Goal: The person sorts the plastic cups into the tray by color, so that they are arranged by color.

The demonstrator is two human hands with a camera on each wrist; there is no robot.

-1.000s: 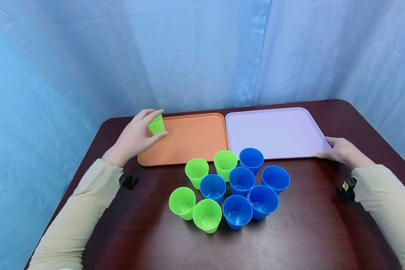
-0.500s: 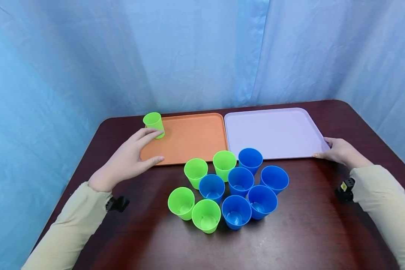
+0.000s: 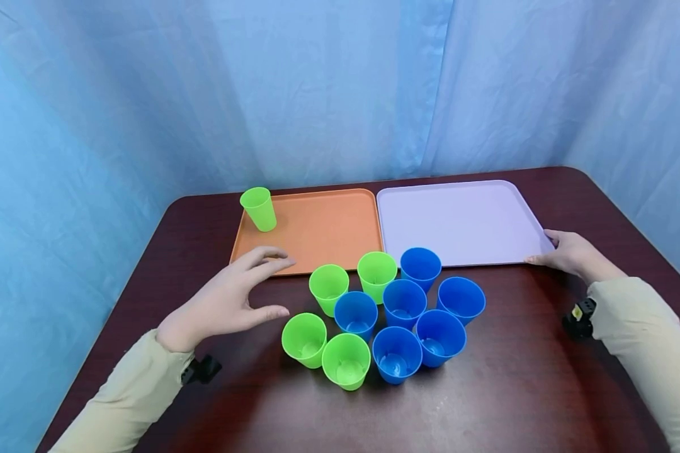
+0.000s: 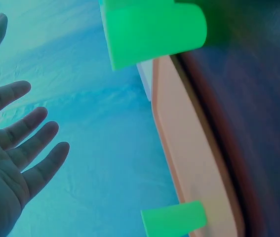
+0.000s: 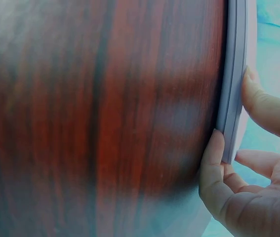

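A green cup [image 3: 259, 209] stands upright on the far left corner of the orange tray [image 3: 317, 233]. My left hand [image 3: 277, 286] hovers open over the table, just left of a cluster of green cups [image 3: 329, 287] and blue cups [image 3: 405, 304], holding nothing. In the left wrist view its spread fingers [image 4: 16, 94] are bare, with a near green cup [image 4: 154, 29] and the tray's cup [image 4: 174, 219] beyond. My right hand [image 3: 561, 251] grips the near right corner of the lilac tray [image 3: 459, 220]; thumb and fingers [image 5: 258, 98] clasp its edge [image 5: 234, 59].
The two trays lie side by side at the back of a dark wooden table [image 3: 515, 377]. Several upright cups crowd the middle, green to the left and blue to the right. Blue curtains close off the back and sides.
My left hand let go of the green cup on the orange tray and drew back toward me and right, to the cup cluster. The right hand stayed on the lilac tray.
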